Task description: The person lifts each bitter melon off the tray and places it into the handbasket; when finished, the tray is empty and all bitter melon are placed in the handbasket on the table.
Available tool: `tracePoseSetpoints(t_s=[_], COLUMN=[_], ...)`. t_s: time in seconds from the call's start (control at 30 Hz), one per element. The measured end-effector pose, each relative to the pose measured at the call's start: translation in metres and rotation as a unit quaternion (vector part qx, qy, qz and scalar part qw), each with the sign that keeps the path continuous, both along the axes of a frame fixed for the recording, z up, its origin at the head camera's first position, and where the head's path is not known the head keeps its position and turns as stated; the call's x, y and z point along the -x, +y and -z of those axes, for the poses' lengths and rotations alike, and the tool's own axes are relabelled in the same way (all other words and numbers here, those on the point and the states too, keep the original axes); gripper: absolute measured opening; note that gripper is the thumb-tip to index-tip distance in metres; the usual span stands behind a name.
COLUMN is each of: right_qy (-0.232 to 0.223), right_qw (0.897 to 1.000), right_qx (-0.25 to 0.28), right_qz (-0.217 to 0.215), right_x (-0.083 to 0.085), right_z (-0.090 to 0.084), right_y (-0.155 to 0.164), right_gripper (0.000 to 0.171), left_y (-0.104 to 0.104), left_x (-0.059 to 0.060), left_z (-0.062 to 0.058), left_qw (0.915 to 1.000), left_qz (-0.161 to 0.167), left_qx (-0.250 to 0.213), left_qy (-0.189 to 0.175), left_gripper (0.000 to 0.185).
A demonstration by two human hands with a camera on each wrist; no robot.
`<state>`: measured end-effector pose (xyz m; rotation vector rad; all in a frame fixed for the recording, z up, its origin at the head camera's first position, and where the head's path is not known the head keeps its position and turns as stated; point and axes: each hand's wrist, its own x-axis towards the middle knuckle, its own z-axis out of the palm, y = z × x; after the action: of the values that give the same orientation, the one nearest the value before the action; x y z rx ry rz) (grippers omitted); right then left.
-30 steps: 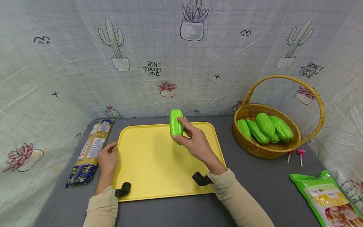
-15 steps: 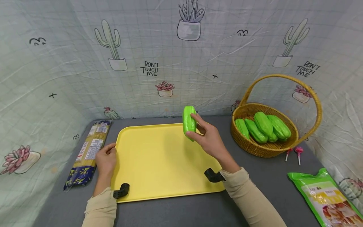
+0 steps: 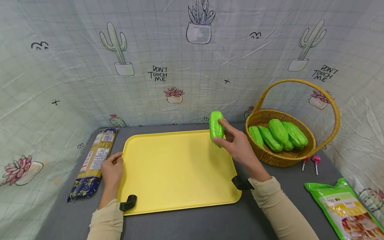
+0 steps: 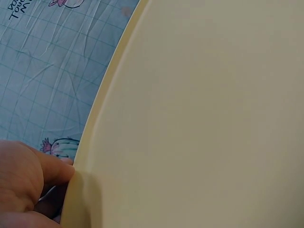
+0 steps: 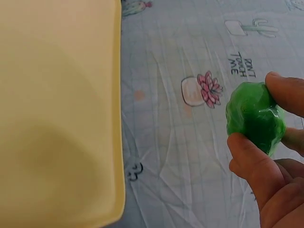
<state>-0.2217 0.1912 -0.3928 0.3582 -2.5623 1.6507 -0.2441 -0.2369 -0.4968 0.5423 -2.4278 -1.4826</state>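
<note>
A pasta pack (image 3: pixel 95 159) is lying at the far left of the grey counter (image 3: pixel 192 223), and just beside it the left hand (image 3: pixel 111 170) is resting against the left rim of the yellow tray (image 3: pixel 168 173), fingers curled at the edge; the wrist view is showing a finger touching the rim, though whether it is truly gripping I cannot tell. The tray is carrying nothing on its surface. Moving right, the right hand (image 3: pixel 237 146) is holding a green gourd (image 3: pixel 216 127) upright in the air, thumb and fingers pinching its sides, over the tray's far right corner and near the basket (image 3: pixel 303 160). Judging by this, the gourd is travelling between tray and basket and is resting in neither. The basket is holding four more gourds (image 3: pixel 280 135) lying side by side. Two lollipops (image 3: pixel 313 163) are lying on the counter in front of it, and a green snack bag (image 3: pixel 348 210) is sitting at the far right.
</note>
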Motion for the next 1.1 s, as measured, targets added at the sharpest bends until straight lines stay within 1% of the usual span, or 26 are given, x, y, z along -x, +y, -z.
tracePoseSetpoints(t_s=[0.13, 0.27, 0.37, 0.5, 0.8, 0.97, 1.1], right_qy=[0.001, -0.002, -0.009, -0.023, -0.043, -0.065, -0.071], right_qw=[1.000, 0.999, 0.998, 0.998, 0.993, 0.989, 0.986], right_qx=[-0.011, -0.037, -0.044, -0.047, -0.094, -0.122, -0.143], right_qz=[0.006, 0.028, 0.040, 0.042, 0.049, 0.055, 0.056], right_x=[0.001, 0.000, -0.001, -0.001, 0.006, 0.008, 0.011], right_z=[-0.001, -0.003, -0.004, -0.005, -0.004, -0.002, 0.000], right_y=[0.018, 0.037, 0.047, 0.059, 0.092, 0.113, 0.124], right_gripper=[0.074, 0.074, 0.074, 0.075, 0.077, 0.079, 0.080], left_y=[0.000, 0.001, 0.002, 0.002, 0.000, 0.000, 0.000], left_x=[0.000, -0.001, -0.001, -0.002, -0.002, 0.000, 0.000], left_z=[0.000, 0.000, -0.001, -0.003, -0.001, -0.002, -0.002], left_qw=[1.0000, 1.0000, 1.0000, 1.0000, 1.0000, 1.0000, 1.0000], left_qz=[-0.002, -0.005, -0.005, -0.003, 0.001, 0.003, -0.002], left_qx=[0.003, 0.003, 0.002, 0.001, -0.005, -0.004, -0.001], left_qy=[0.004, 0.007, 0.006, 0.003, 0.000, 0.005, 0.004], left_gripper=[0.036, 0.036, 0.036, 0.036, 0.037, 0.037, 0.037])
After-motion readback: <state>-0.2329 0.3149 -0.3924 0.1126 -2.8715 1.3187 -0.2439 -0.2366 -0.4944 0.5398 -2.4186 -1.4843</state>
